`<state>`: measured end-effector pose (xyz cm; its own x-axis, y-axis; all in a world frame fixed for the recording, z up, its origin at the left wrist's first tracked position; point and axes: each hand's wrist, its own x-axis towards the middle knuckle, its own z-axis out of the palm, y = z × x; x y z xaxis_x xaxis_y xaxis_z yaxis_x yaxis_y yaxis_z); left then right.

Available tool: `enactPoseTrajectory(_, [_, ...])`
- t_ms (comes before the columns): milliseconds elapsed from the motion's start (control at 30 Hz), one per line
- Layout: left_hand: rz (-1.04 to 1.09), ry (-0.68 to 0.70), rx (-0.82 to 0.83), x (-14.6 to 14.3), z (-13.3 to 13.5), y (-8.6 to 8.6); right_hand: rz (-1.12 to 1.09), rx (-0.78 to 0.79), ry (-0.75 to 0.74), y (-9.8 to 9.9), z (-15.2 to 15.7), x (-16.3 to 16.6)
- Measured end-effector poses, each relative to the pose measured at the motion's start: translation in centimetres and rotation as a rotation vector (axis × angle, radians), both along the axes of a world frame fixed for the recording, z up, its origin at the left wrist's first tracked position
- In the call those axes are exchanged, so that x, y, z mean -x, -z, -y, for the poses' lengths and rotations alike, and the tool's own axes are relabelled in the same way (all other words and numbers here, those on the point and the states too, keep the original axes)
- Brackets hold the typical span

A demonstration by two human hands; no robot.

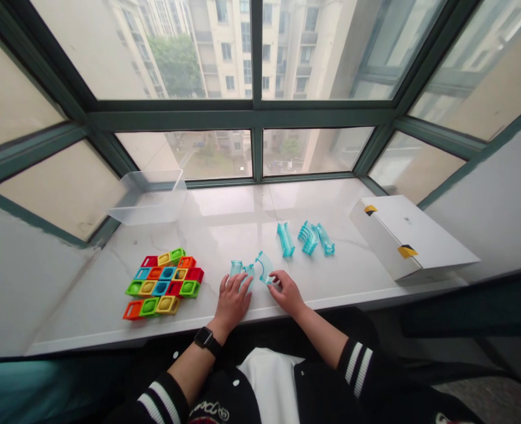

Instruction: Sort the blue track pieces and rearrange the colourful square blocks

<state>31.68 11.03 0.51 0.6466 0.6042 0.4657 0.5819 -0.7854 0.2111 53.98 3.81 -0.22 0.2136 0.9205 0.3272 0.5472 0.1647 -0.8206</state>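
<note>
Two short clear teal track pieces (236, 267) stand side by side just beyond the fingertips of my left hand (234, 299). This hand lies palm down with its fingers apart, touching or covering their near ends, so part of them is hidden. To their right is a curved clear teal track piece (264, 266), tilted on the counter. My right hand (286, 292) pinches its lower right end between thumb and fingers. A small gap shows between the curved piece and the short ones.
Further back lie a straight teal track piece (285, 240), a curved one (308, 237) and another (326, 239). Colourful blocks (163, 288) sit in rows at left. A clear plastic bin (149, 206) stands behind them. At right is a white box (412, 235). Windows border the counter (225, 218).
</note>
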Motion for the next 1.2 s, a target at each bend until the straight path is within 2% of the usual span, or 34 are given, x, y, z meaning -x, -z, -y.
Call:
enactPoseTrajectory(67, [0.064, 0.039, 0.050, -0.7, 0.3, -0.9, -0.003, -0.021, -0.012, -1.1, 0.4, -0.4])
enactPoseTrajectory(167, [0.185, 0.129, 0.232, -2.9, 0.7, -3.3, 0.022, -0.058, -0.021, -3.3, 0.9, -1.5])
enactPoseTrajectory(300, [0.324, 0.211, 0.490, -7.1, 0.6, -7.0, 0.065, -0.097, 0.070, -6.2, 1.0, -4.3])
enactPoseTrajectory(400, [0.393, 0.280, 0.626, -10.6, -0.3, -8.5, 0.115, -0.117, 0.146, -7.7, 0.9, -7.1])
enactPoseTrajectory(600, [0.447, 0.329, 0.844, -17.3, -2.2, -8.0, 0.218, -0.153, 0.262, -9.0, 0.1, -12.8])
enactPoseTrajectory(767, [0.500, 0.329, 0.891, -21.3, -2.6, -8.1, 0.242, -0.164, 0.299, -9.1, -0.6, -15.5])
enactPoseTrajectory(967, [0.468, 0.319, 0.905, -23.2, -3.2, -7.8, 0.290, -0.144, 0.341, -8.4, -1.6, -16.8])
enactPoseTrajectory(1200, [0.442, 0.248, 0.961, -24.4, -4.2, -5.6, 0.319, -0.092, 0.342, -7.0, -2.9, -17.2])
